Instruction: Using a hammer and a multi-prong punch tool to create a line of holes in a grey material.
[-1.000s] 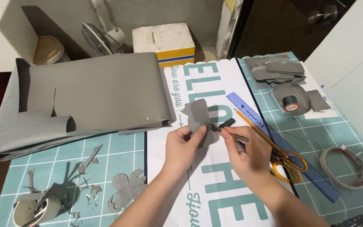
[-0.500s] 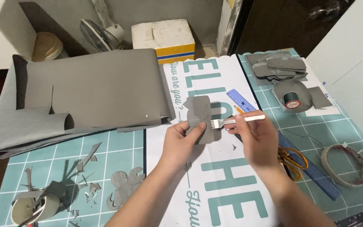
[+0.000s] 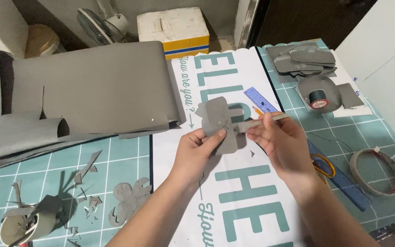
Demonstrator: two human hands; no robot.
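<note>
My left hand (image 3: 196, 148) is pinching the small grey leather cutout (image 3: 219, 121) at its lower edge, thumb on the front, piece lifted off the white lettered board (image 3: 252, 201). My right hand (image 3: 282, 146) is clamped around a pronged metal punch (image 3: 257, 121), fingers wrapped on the shank, prong end touching the cutout's right side. Exact prong contact is blurred, can't tell finer.

Near left: grey scraps and a flower-shaped offcut (image 3: 131, 199) on the teal cutting mat (image 3: 115, 160), plus a cup of trimmings (image 3: 28, 224) at the corner. Right of my right hand: orange-handled scissors (image 3: 321, 164) on a blue ruler (image 3: 298, 142), partly under my hand; tape roll (image 3: 376, 171) well apart to the right.

Further back: big grey leather sheet (image 3: 92, 87) folded over the mat's left side. Far right: stack of cut grey pieces (image 3: 305, 61), thread spool (image 3: 317, 98) just below it. Beyond the table edge: a white box (image 3: 172, 27) and a small fan (image 3: 94, 25).
</note>
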